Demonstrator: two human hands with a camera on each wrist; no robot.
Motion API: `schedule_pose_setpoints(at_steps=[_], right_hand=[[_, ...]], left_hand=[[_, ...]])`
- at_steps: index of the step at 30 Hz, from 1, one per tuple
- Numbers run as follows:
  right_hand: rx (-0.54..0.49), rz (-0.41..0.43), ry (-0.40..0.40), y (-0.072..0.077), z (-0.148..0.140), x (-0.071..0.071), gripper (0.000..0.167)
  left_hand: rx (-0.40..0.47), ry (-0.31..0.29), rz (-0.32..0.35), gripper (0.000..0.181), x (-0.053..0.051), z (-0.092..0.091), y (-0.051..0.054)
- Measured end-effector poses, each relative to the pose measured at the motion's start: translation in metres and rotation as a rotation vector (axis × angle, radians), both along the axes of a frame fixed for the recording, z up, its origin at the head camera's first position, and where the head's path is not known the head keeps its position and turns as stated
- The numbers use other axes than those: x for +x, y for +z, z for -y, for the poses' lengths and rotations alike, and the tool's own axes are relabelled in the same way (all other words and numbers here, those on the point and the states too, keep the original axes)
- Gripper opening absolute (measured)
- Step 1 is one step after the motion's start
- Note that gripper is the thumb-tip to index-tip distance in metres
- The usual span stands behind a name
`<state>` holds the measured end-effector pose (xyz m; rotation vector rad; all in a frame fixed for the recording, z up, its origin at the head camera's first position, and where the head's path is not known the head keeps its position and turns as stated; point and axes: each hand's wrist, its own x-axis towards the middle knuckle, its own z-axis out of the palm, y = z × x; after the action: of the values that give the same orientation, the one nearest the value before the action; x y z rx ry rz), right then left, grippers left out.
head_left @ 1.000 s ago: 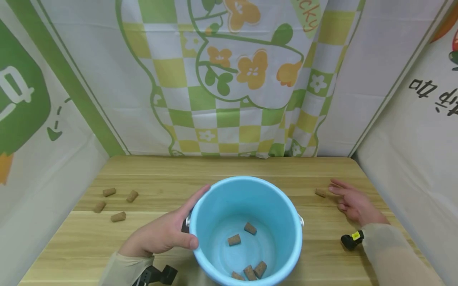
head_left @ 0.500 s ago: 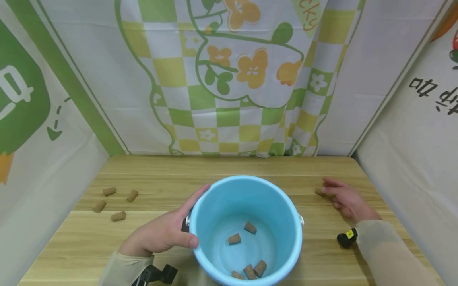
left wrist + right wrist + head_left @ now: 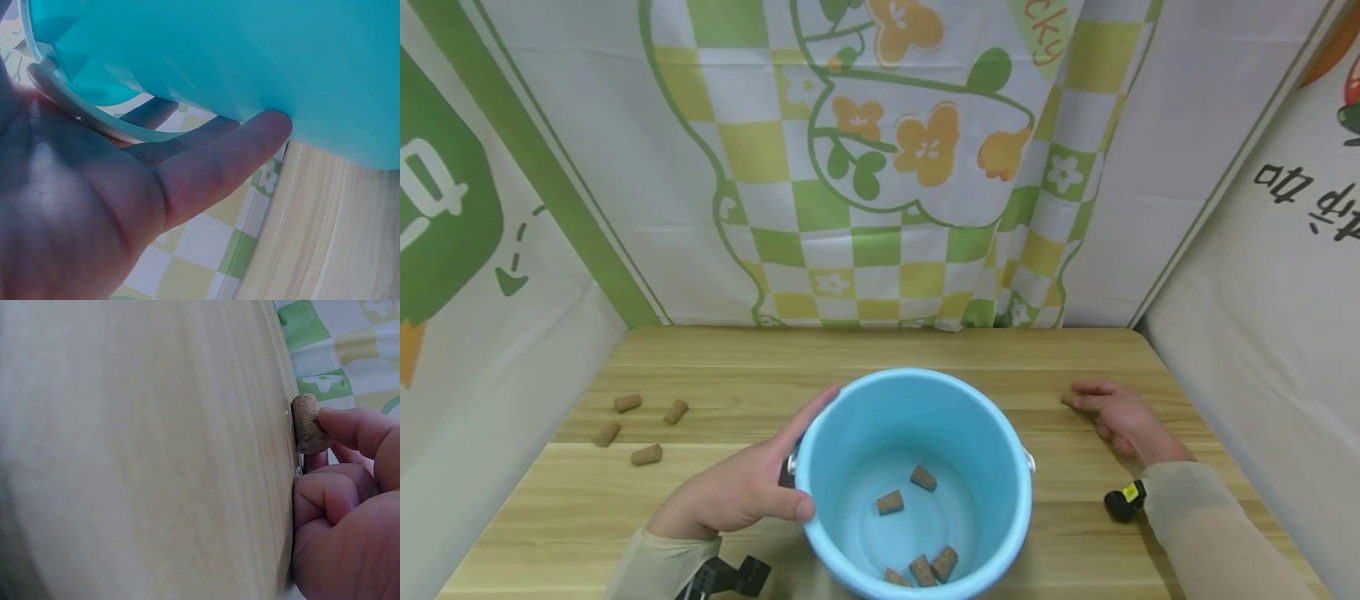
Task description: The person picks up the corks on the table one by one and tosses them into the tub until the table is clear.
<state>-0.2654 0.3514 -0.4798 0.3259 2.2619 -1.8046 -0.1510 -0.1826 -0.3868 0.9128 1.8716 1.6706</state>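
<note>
A light blue bucket (image 3: 913, 392) stands at the table's front middle, with several corks (image 3: 890, 502) on its bottom. My left hand (image 3: 745, 492) holds the bucket's left side, thumb on the rim; in the left wrist view its fingers (image 3: 219, 169) lie along the outer wall beside the white handle (image 3: 106, 122). On the right of the table, my right hand (image 3: 1123, 421) has thumb and fingertips at a single cork (image 3: 1067, 399). The right wrist view shows this cork (image 3: 308, 425) pinched between thumb and fingers at the table surface, the other fingers curled.
Several loose corks (image 3: 646, 454) lie on the left part of the wooden table (image 3: 715, 358). A checkered, printed curtain (image 3: 880, 250) hangs behind the table's back edge, and printed white cloth walls (image 3: 1247, 275) stand at both sides.
My right hand has moved left to the lone cork and closed its thumb and fingers on it. My left hand and the bucket have stayed in place.
</note>
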Motion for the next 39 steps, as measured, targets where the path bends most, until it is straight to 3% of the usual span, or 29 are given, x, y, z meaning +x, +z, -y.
schedule_pose_setpoints(at_steps=[19, 30, 35, 39], right_hand=[[-0.033, 0.007, -0.048, 0.0, -0.001, 0.001, 0.048], [-0.24, -0.022, -0.057, 0.0, -0.004, 0.002, 0.009], [-0.292, -0.015, -0.048, 0.0, -0.007, 0.002, 0.008], [-0.425, 0.011, -0.034, 0.001, -0.011, 0.004, 0.015]], left_hand=[[0.008, -0.008, 0.011, 0.109, 0.0, 0.0, 0.0], [0.012, -0.004, 0.009, 0.108, 0.001, 0.0, -0.001], [0.011, -0.005, 0.013, 0.108, 0.0, 0.0, -0.001], [0.005, -0.01, -0.001, 0.108, -0.001, -0.001, -0.001]])
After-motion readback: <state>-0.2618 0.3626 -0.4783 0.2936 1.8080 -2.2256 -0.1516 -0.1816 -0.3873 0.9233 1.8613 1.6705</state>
